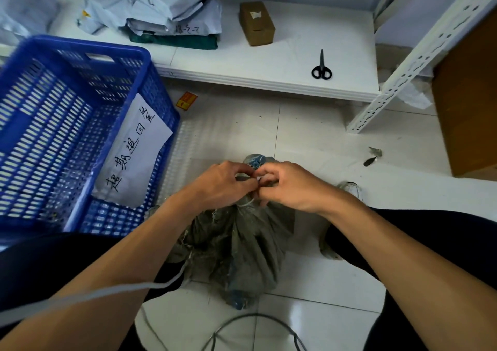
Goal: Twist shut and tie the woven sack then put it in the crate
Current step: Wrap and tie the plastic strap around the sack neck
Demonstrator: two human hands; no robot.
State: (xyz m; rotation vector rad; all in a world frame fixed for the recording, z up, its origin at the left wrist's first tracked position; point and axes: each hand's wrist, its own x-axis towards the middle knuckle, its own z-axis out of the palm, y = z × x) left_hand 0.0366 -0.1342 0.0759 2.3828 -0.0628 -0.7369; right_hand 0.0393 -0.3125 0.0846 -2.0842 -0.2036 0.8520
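A grey-green woven sack [239, 245] stands on the tiled floor between my knees, its neck gathered tight and its frayed top [256, 160] poking out above my fingers. My left hand [223, 182] and my right hand [286, 186] meet at the neck, each pinching an end of a thin white string [248, 204] wound around it. The blue plastic crate [35, 124] sits on the floor to the left, with a handwritten paper sheet [131, 154] leaning inside it.
A low white shelf [269, 81] ahead carries black scissors [321, 67], a small cardboard box [256, 24] and stacked mail bags [161, 3]. A white perforated shelf post [403, 71] and a brown carton [468, 103] stand at right. A white cord [107, 293] crosses my left forearm.
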